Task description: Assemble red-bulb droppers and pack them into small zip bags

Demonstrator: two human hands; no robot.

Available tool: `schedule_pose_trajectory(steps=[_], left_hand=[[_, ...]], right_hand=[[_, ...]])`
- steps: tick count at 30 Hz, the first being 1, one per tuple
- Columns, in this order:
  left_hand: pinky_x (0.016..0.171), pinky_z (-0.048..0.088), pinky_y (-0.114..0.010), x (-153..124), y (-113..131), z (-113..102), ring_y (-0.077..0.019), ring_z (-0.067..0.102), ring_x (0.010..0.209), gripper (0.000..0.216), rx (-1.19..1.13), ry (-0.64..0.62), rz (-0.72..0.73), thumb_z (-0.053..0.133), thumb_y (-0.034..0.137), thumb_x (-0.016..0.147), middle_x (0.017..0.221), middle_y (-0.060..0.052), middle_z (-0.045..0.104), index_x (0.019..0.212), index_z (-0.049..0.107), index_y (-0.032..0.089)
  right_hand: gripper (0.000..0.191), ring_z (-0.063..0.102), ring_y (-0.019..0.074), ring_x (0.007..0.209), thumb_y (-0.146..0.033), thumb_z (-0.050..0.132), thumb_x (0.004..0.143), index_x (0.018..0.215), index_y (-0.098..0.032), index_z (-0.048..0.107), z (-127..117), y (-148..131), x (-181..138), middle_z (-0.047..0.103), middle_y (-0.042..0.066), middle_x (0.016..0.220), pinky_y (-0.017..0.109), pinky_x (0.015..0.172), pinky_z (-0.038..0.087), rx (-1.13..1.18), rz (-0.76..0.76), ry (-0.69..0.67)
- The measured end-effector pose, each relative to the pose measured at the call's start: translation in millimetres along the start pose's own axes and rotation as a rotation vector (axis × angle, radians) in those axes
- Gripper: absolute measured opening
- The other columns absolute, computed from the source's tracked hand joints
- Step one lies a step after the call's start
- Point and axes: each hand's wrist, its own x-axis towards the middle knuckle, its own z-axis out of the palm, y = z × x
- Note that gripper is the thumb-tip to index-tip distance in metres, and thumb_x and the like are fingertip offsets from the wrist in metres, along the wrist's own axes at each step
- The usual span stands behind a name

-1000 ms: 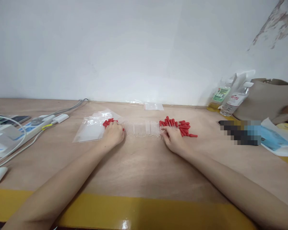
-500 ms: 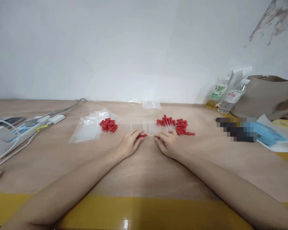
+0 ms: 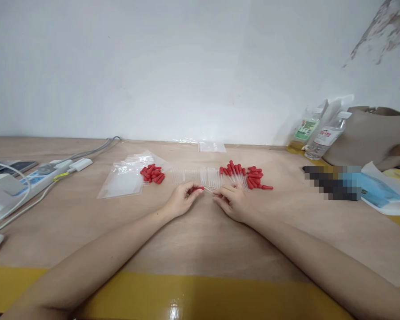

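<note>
1. The wooden counter (image 3: 200, 240) ran across the whole view, with a yellow strip along its near edge. A grey bag (image 3: 370, 133) sat at its far right.
2. A white power strip (image 3: 43, 175) with cables lay at the far left. Clear plastic bags (image 3: 123, 180) lay left of centre, and two bottles (image 3: 325, 138) leaned beside the grey bag.
3. A row of tubes (image 3: 200, 175) lay mid-counter, just beyond both hands. It sat between a small pile of caps (image 3: 152, 173), which touched the plastic bags, and a larger pile of caps (image 3: 250, 175) on the right.
4. The left hand (image 3: 180, 202) rested on the counter, its fingers pinched closed on a single red cap (image 3: 197, 188).
5. The right hand (image 3: 231, 202) lay just beside it, fingers curled and pinched on one clear tube (image 3: 209, 190). The tube's end met the red cap between the two hands, just in front of the row of tubes.
</note>
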Motion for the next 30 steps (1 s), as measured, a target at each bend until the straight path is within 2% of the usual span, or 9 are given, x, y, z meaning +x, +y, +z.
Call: schedule_pose_trajectory(steps=[4, 12, 19, 24, 30], left_hand=[[0.062, 0.045, -0.025, -0.4, 2.4, -2.7, -0.0132, 0.057, 0.069, 0.018, -0.045, -0.036, -0.003, 0.05, 0.03, 0.083, 0.078, -0.002, 0.064, 0.086, 0.061, 0.016], [0.068, 0.044, -0.024, -4.1, 4.2, -3.0, -0.0128, 0.056, 0.073, 0.016, -0.011, -0.167, 0.087, 0.048, 0.026, 0.084, 0.08, -0.002, 0.062, 0.085, 0.061, 0.017], [0.066, 0.042, -0.024, -4.6, 3.2, -2.4, -0.0126, 0.054, 0.071, 0.018, 0.061, -0.152, 0.088, 0.047, 0.028, 0.085, 0.078, -0.002, 0.06, 0.086, 0.06, 0.016], [0.067, 0.041, -0.024, -6.9, 3.9, -2.2, -0.013, 0.054, 0.074, 0.016, 0.152, -0.184, 0.225, 0.047, 0.027, 0.085, 0.08, -0.003, 0.059, 0.086, 0.058, 0.016], [0.065, 0.041, -0.025, -7.4, 5.5, -3.0, -0.0139, 0.052, 0.072, 0.018, 0.225, -0.187, 0.288, 0.045, 0.027, 0.086, 0.078, -0.004, 0.057, 0.085, 0.057, 0.015]], right_hand=[[0.019, 0.053, 0.0114, 0.066, -0.026, 0.043, 0.087, 0.092, -0.02, 0.06, -4.3, 3.9, 1.9, 0.064, 0.002, 0.078, 0.031, 0.074, 0.026, 0.013, -0.034, -0.047], [0.02, 0.051, 0.0112, 0.067, -0.026, 0.044, 0.087, 0.094, -0.024, 0.063, -11.8, 15.9, 4.1, 0.065, 0.0, 0.081, 0.033, 0.076, 0.021, -0.085, -0.145, -0.085], [0.023, 0.048, 0.0108, 0.064, -0.025, 0.041, 0.088, 0.093, -0.022, 0.063, -8.8, 11.5, 2.5, 0.063, 0.0, 0.077, 0.032, 0.073, 0.019, -0.161, -0.166, -0.019], [0.024, 0.046, 0.0107, 0.062, -0.023, 0.039, 0.088, 0.084, -0.019, 0.062, -8.4, 4.5, -0.8, 0.061, 0.001, 0.072, 0.031, 0.07, 0.02, -0.158, -0.151, -0.062], [0.024, 0.044, 0.0107, 0.06, -0.023, 0.037, 0.088, 0.076, -0.017, 0.058, -5.3, -3.5, 1.7, 0.06, 0.001, 0.07, 0.029, 0.068, 0.021, -0.132, -0.065, -0.138]])
